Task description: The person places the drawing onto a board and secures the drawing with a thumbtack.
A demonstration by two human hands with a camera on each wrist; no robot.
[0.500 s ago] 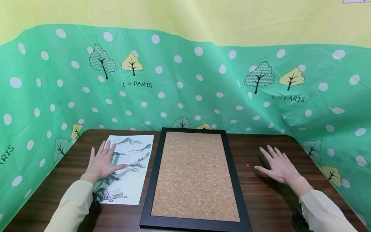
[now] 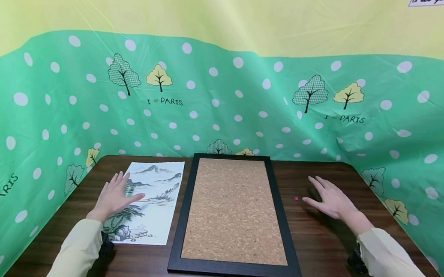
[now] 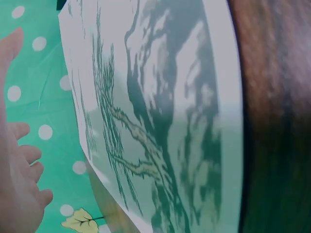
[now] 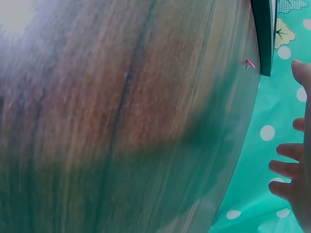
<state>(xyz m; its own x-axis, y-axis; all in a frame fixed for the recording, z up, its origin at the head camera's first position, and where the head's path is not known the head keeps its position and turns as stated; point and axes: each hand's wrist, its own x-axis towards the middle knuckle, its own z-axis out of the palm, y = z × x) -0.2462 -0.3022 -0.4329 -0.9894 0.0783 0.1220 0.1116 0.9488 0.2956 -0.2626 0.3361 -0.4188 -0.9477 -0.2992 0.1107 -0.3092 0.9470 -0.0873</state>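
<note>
A sheet of paper printed with an ink-wash landscape of mountains and a tree lies on the left of the table. Over its left edge hovers my left hand, fingers straight and thumb held out, holding nothing. Right of the sheet, a corkboard in a black frame lies flat. A small pink thumbtack is on the wood beyond the frame's right side; the right wrist view shows its pink head. My right hand is just right of the tack, above the table, fingers extended and holding nothing.
The dark wooden table carries all of these. A green and yellow curtain with white dots and printed trees hangs behind it and along both sides. Dark bands sit at both wrists, below the pale sleeves.
My left hand has shifted left and slightly toward me, uncovering more of the printed sheet. The right hand has moved slightly left. Sheet, corkboard and tack stay where they were.
</note>
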